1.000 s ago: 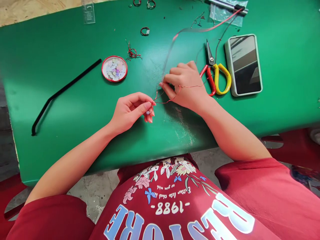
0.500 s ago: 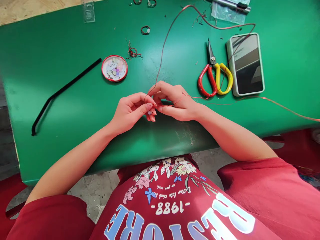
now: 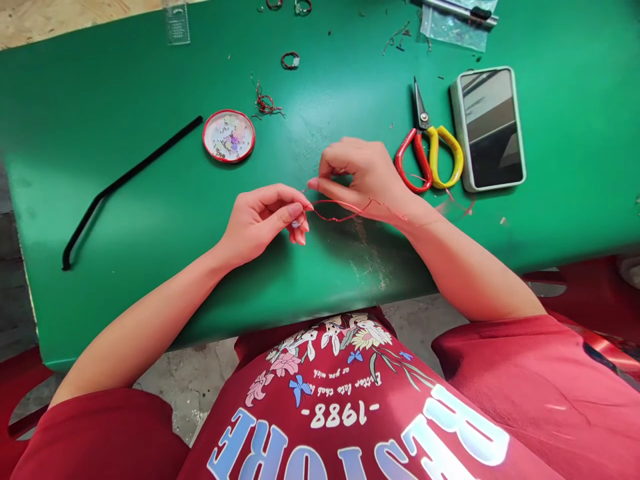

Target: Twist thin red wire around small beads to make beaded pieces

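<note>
Two hands (image 3: 257,223) (image 3: 367,175), one bead, (image 3: 295,225) reddish cord (image 3: 334,219)

Scissors (image 3: 423,120) beside phone (image 3: 490,130), beads (image 3: 233,142) in dish (image 3: 229,161)

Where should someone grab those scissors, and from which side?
Grip the scissors by the red handle and yellow handle, probably from the near side: both point that way, the dark blades away. The dark-screened device close beside the yellow handle crowds the right.
</note>
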